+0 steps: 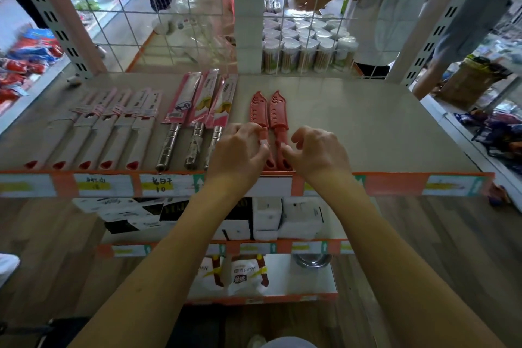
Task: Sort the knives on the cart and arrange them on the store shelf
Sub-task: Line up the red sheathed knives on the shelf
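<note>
Two knives lie side by side near the front edge of the store shelf (367, 121), tips pointing to the back. Each has a slotted red plastic sheath and a red handle. The left hand (240, 150) pinches the handle of the left red knife (258, 110) between thumb and forefinger, by a small white tag. The right hand (319, 152) has its thumb against the handle of the right red knife (278, 113), its fingers (303, 133) curled above it; I cannot tell whether it truly grips. Just to the left lie three steel-handled knives (195, 110) in pink packets.
</note>
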The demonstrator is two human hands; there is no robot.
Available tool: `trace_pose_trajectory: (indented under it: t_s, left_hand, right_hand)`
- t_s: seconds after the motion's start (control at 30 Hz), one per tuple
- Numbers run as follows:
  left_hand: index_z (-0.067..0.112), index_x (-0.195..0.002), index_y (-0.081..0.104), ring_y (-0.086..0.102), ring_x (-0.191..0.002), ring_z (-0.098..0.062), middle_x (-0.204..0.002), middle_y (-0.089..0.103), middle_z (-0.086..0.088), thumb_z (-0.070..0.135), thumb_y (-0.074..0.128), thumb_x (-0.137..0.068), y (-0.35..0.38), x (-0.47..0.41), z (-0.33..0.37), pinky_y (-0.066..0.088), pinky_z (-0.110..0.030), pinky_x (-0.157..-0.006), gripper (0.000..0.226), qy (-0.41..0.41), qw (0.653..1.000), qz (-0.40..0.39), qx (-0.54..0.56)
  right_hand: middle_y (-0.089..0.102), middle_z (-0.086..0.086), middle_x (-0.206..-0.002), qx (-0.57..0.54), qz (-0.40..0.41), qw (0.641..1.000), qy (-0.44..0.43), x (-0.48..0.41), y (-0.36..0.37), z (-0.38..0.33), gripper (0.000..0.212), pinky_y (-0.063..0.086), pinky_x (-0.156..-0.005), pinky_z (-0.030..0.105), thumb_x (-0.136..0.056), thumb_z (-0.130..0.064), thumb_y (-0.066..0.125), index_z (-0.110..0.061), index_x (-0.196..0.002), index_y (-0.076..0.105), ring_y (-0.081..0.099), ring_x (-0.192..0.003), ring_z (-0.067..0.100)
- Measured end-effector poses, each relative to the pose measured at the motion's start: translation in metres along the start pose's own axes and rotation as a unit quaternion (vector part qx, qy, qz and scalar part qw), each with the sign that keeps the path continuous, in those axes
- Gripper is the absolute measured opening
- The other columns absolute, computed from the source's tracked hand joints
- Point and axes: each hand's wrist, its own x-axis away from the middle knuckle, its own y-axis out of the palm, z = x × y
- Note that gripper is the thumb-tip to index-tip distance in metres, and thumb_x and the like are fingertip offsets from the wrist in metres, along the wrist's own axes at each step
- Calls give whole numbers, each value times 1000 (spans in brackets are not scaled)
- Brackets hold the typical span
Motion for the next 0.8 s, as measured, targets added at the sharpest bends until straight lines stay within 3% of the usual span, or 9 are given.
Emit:
trace_pose_trajectory:
  t_s: [0.27, 0.5, 0.67, 0.8]
  left_hand:
    - [16, -126, 53, 51, -112, -17, -131, 48, -3, 25, 55, -90, -39, 43, -11, 33, -17, -85, 37, 52, 999, 7, 1]
    - [13, -127, 53, 46, -117, -19, -128, 52, -5, 23, 55, -90, -77, 105, -47, 28, -16, -91, 38, 85, 996, 2, -12]
    - [15, -129, 50, 43, -122, -20, -132, 50, -3, 26, 53, -91, -102, 167, -88, 30, -21, -95, 40, 77, 996, -33, -23]
    - [17, -130, 49, 43, -121, -25, -133, 48, -5, 30, 52, -91, -116, 216, -121, 36, -34, -98, 41, 53, 994, -84, -38]
  right_hand:
    - [57, 9, -114, 27, 25, 999, -9, 47, 3, -24, 32, 46, -83, 33, -89, -34, 54, -11, -110, 60, 54, -105, 27]
    - [55, 8, -123, 27, 20, 999, -10, 120, 23, -64, 37, 42, -87, 31, -90, -31, 53, -11, -121, 56, 49, -114, 25]
    - [53, 7, -123, 30, 4, 999, 22, 191, 54, -94, 37, 42, -83, 30, -91, -32, 53, -13, -123, 55, 49, -112, 25]
    - [54, 8, -121, 38, -20, 998, 45, 246, 79, -111, 37, 43, -82, 31, -92, -31, 51, -13, -124, 54, 51, -108, 25]
